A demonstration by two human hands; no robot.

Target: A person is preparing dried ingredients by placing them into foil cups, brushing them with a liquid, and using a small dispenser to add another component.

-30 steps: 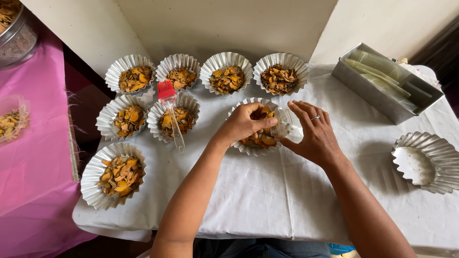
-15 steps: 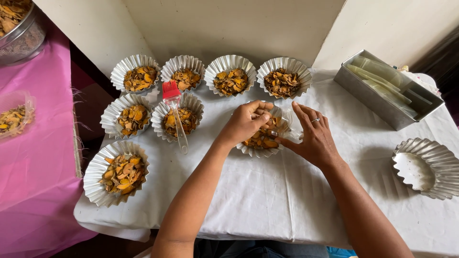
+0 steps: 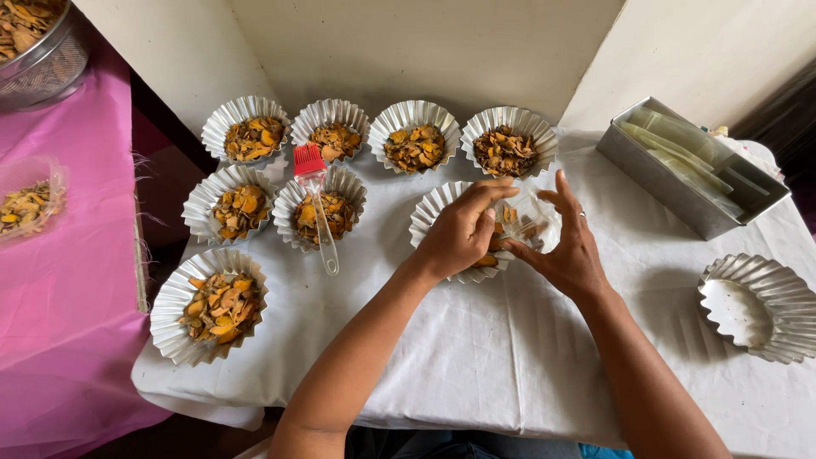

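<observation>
Seven fluted tins sit filled (one point(image 3: 761, 306) at right empty); we pinch a clear bag point(image 3: 534, 223) between left hand point(image 3: 459, 234) and right hand point(image 3: 568, 248) over the eighth point(image 3: 432, 214).

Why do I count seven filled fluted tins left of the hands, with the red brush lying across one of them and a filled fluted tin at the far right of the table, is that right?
One thing is off: the fluted tin at the far right is empty, not filled, as the head view shows. The rest holds: seven filled tins sit left of and behind the hands, and the red brush lies across one.
</observation>
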